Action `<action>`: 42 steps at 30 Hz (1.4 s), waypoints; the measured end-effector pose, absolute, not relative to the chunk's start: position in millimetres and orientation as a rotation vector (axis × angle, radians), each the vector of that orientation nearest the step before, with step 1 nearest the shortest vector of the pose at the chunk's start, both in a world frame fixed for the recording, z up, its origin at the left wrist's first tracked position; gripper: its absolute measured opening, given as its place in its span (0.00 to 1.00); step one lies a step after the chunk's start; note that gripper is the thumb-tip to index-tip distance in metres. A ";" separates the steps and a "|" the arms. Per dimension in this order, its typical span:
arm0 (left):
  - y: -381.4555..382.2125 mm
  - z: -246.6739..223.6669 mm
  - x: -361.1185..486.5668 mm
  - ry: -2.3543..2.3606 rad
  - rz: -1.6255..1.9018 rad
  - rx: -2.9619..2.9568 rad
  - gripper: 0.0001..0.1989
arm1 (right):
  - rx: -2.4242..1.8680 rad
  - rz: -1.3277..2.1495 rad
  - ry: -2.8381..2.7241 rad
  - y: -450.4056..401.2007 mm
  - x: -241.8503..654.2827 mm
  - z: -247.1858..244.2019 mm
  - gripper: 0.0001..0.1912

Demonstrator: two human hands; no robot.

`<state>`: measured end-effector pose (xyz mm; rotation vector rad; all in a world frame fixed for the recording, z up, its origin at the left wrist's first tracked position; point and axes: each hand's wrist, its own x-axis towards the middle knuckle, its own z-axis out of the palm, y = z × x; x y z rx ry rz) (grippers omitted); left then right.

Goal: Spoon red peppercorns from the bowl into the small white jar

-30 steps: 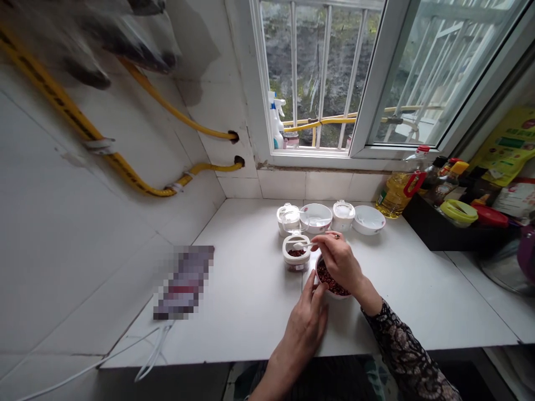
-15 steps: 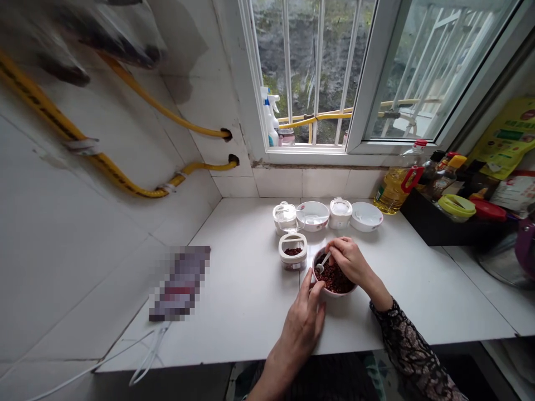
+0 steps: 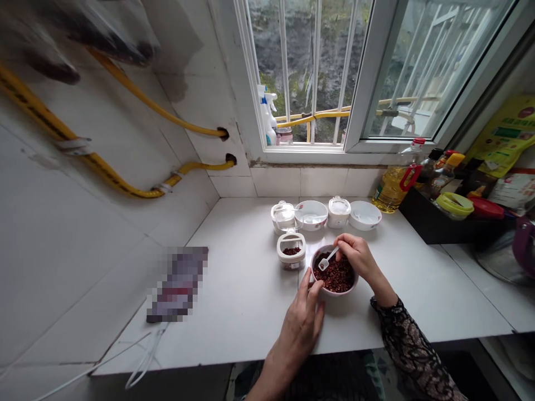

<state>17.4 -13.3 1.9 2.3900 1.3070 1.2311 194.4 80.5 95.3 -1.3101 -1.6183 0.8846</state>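
Note:
My right hand [image 3: 355, 257] pinches the handle of a small white spoon [image 3: 323, 264], its scoop just over dark red dried grains that look like Sichuan peppercorns [image 3: 336, 277]. They fill much of a white bowl [image 3: 336, 294] near the counter's front. Against the bowl's left side, my left hand [image 3: 303, 314] grips the rim with thumb and fingers. Just left of the bowl stands a clear seasoning jar [image 3: 291, 260] with a cream rim and its lid raised; similar dark red grains are inside.
Behind are two white-lidded jars [image 3: 339, 213] [image 3: 282, 217] and two white bowls [image 3: 311, 215] [image 3: 365, 216]. An oil bottle [image 3: 392, 192] and a black condiment box [image 3: 426, 223] stand right. A pixelated object [image 3: 178, 284] with a white cable lies left.
My right hand has shifted slightly up and right, and the spoon's scoop has turned and risen a little over the grains. My left hand stays at the bowl. The view has moved slightly.

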 end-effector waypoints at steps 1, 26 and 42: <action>-13.3 1.7 17.3 1.311 1.230 2.390 0.24 | -1.294 0.829 -1.687 79.5 192.5 96.0 0.10; -14.6 1.2 19.4 1.330 1.241 2.362 0.24 | -1.261 1.104 -1.645 75.7 192.8 94.2 0.07; -14.0 1.9 18.4 1.309 1.238 2.364 0.24 | -1.269 1.233 -1.352 84.4 202.8 94.9 0.11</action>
